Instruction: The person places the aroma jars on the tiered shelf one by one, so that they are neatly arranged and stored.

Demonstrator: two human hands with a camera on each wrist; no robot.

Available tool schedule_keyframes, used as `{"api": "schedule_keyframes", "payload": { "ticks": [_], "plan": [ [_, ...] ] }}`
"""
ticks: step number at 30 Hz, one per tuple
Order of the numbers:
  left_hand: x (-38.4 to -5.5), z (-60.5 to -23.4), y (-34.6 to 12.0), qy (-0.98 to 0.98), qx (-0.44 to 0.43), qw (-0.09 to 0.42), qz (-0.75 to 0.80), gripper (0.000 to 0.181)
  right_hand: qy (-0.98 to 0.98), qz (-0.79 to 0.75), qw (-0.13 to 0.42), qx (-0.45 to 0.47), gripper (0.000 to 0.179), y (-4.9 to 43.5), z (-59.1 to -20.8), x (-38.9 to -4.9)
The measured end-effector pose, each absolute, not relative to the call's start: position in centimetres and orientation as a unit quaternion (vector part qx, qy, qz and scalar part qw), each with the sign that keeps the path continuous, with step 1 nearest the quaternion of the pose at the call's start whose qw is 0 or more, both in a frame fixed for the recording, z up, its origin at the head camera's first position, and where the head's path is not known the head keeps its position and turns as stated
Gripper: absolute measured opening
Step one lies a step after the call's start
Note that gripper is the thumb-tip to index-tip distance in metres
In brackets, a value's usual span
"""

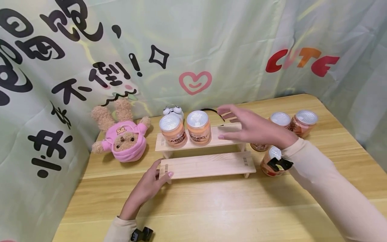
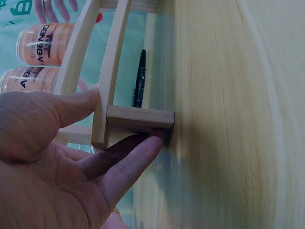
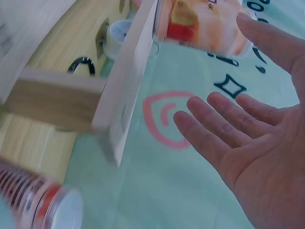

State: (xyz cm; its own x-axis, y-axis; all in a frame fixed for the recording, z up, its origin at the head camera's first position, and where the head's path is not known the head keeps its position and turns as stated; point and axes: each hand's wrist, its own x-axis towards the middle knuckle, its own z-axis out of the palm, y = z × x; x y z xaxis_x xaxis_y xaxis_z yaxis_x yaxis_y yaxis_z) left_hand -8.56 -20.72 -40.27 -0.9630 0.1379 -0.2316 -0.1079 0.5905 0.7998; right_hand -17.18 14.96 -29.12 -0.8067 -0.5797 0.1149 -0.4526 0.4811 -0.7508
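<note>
A two-step wooden rack (image 1: 208, 165) stands on the table. My left hand (image 1: 148, 185) grips the left end of its lower step, thumb on the board and fingers by the end leg (image 2: 140, 117). On the upper step, two peach-coloured jars (image 1: 199, 129) stand upright side by side at the left. Over the right part of that step is my right hand (image 1: 255, 129), fingers extended and thumb apart, holding nothing. In the right wrist view, its thumb tip overlaps a jar (image 3: 205, 26). More jars (image 1: 303, 123) stand right of the rack, one partly behind the right wrist.
Behind the rack are a white alarm clock (image 1: 173, 111) and a black toothed band (image 2: 139, 78). A plush bear (image 1: 125, 139) in a pink hoodie lies at the table's left. Printed cloth (image 1: 235, 67) hangs along the back and sides.
</note>
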Motion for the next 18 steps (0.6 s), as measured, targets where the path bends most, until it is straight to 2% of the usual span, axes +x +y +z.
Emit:
{"api": "schedule_keyframes", "payload": {
  "ticks": [11, 18],
  "plan": [
    [-8.5, -40.3, -20.8, 0.882, 0.012, 0.133, 0.452, 0.069, 0.875, -0.413, 0.02, -0.253, 0.074, 20.9, -30.0, -13.7],
    [-8.4, -40.3, -20.8, 0.886, 0.013, 0.128, 0.445, 0.07, 0.875, -0.403, -0.027, -0.267, 0.075, 23.9, -32.0, -12.2]
  ]
}}
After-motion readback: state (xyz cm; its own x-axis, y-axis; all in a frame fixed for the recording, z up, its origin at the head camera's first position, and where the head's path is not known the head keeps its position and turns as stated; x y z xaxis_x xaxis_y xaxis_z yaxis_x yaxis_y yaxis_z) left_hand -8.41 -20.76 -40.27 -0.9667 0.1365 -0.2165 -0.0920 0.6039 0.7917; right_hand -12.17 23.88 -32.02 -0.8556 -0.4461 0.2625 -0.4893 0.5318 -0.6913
